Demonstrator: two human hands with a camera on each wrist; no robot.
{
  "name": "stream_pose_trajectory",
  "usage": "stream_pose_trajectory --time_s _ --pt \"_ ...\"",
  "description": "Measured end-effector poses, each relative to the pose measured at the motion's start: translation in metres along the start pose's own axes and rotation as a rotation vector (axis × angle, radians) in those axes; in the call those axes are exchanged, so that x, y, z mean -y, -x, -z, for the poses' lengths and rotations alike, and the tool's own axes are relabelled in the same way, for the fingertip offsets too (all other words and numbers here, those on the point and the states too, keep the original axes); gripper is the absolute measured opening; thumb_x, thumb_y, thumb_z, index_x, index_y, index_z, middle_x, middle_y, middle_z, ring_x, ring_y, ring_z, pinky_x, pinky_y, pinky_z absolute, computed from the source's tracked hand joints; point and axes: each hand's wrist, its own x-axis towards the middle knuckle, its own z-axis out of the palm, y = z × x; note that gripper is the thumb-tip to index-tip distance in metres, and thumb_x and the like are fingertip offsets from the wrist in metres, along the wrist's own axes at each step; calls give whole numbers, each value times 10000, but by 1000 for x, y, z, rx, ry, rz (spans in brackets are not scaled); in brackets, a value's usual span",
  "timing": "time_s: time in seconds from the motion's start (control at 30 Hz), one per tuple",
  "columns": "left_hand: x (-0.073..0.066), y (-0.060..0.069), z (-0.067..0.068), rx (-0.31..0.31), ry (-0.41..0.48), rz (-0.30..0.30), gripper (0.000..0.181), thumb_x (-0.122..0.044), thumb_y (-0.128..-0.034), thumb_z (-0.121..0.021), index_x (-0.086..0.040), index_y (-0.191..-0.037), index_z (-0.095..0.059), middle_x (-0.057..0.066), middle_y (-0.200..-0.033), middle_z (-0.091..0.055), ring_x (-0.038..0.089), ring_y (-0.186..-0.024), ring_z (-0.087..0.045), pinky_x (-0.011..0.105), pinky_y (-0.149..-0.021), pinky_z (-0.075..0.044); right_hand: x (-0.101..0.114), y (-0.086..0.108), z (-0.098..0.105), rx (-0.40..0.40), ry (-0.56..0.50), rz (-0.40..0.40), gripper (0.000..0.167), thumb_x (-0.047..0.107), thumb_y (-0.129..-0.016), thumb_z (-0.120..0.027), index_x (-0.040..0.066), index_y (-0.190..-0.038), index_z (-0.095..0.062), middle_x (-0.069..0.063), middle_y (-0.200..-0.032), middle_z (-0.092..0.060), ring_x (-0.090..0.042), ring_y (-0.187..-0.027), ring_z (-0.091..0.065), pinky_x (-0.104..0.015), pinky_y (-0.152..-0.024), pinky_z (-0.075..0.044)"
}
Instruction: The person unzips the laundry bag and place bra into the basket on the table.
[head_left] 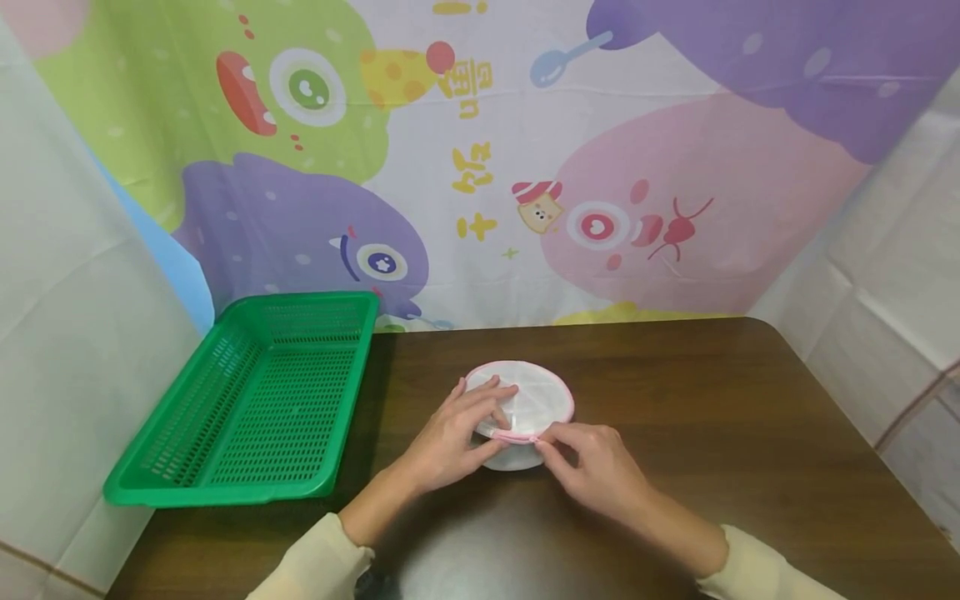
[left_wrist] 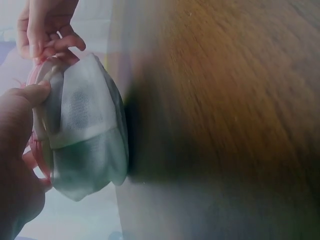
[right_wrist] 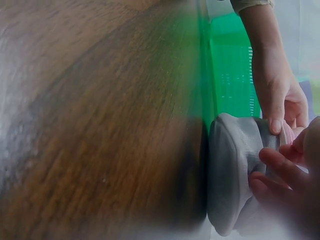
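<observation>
A round white mesh pouch (head_left: 536, 398) with pink edging stands on the table. My left hand (head_left: 452, 435) holds its left side, fingers spread over the top and thumb at the pink zipper edge. The right hand (head_left: 600, 467) pinches the zipper end at the pouch's front right between thumb and forefinger. In the left wrist view the pouch (left_wrist: 85, 115) shows its mesh side and pale lower part, with the left thumb pressing near the pink edge. The right wrist view shows the pouch (right_wrist: 232, 165) beside the curled right fingers (right_wrist: 282, 167).
An empty green plastic basket (head_left: 281, 408) sits at the left of the brown wooden table (head_left: 675, 392). A cloth with cartoon figures (head_left: 465, 275) hangs behind the table, and pale cloth hangs at both sides.
</observation>
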Motion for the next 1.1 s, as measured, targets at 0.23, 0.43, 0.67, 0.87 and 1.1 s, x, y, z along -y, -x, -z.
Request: stream_pose_trajectory --time_s 0.23,0.43,0.67,0.87,1.1 --pt "0 1 -3 -37 4 -29 258 -159 -951 -912 -178 -1042 -672 99 -1609 -694 371 -1613 -558 802 -1328 -298 2 -1 -3 -3 -7 2 155 28 -953 -831 166 -891 -794 100 -751 -765 25 -623 -502 -108 -592 -403" --pt "0 2 -3 -30 -1 -52 190 -141 -981 -873 -184 -1038 -698 102 -1626 -678 381 -1613 -555 813 -1318 -304 1 -1 -4 -4 -3 2 156 31 -954 -831 166 -888 -789 100 -742 -756 15 -612 -495 -102 -585 -392" --pt "2 3 0 -18 6 -57 148 -105 -1007 -827 -178 -1023 -699 97 -1620 -685 376 -1619 -548 818 -1321 -288 0 -1 -4 -9 -7 7 149 32 -952 -831 162 -890 -795 110 -725 -741 60 -612 -446 -86 -574 -366" --pt "3 4 2 -2 24 -38 151 -104 -1006 -830 -173 -1030 -697 96 -1629 -678 373 -1631 -534 827 -1323 -273 0 0 -2 -8 -8 1 140 41 -956 -834 165 -902 -798 116 -718 -724 57 -605 -437 -83 -569 -353" --pt "3 4 0 -27 12 -40 195 -85 -978 -864 -176 -1026 -699 96 -1611 -693 366 -1614 -557 818 -1320 -292 2 -1 -2 2 -13 -5 145 37 -959 -826 162 -892 -794 110 -725 -740 50 -606 -463 -95 -575 -378"
